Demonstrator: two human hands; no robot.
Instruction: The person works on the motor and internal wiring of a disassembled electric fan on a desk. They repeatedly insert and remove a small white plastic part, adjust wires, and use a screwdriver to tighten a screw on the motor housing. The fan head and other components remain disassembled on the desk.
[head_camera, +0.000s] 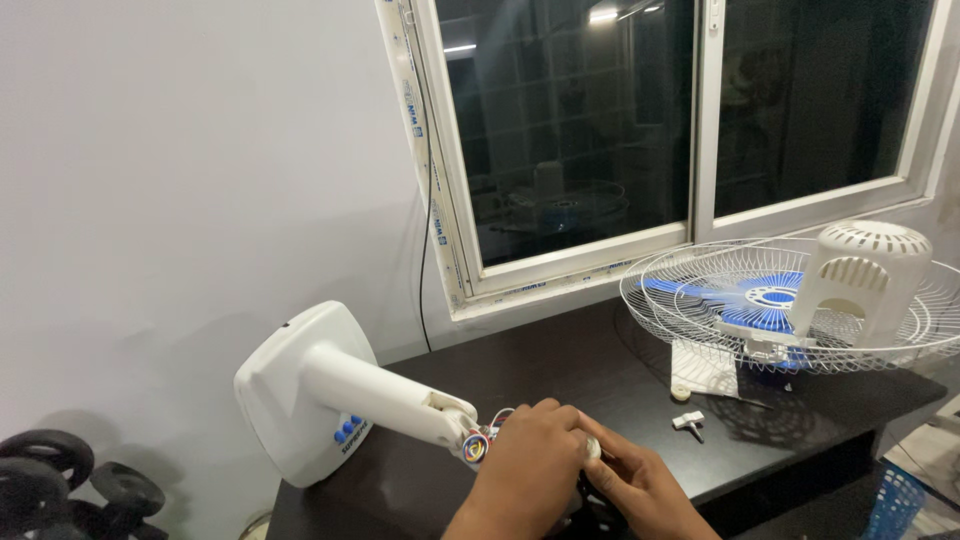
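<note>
Both hands were curled shut at the neck end of the white fan stand (340, 395), lying on its side on the dark table (560, 370): the left hand (525, 455) over the coloured wires (478, 445), the right hand (635, 480) pinching a small part it largely hid. The stand looked rigid and light, best held by its arm, the wires delicate; the fan cage (700, 290) ran off frame at the right
</note>
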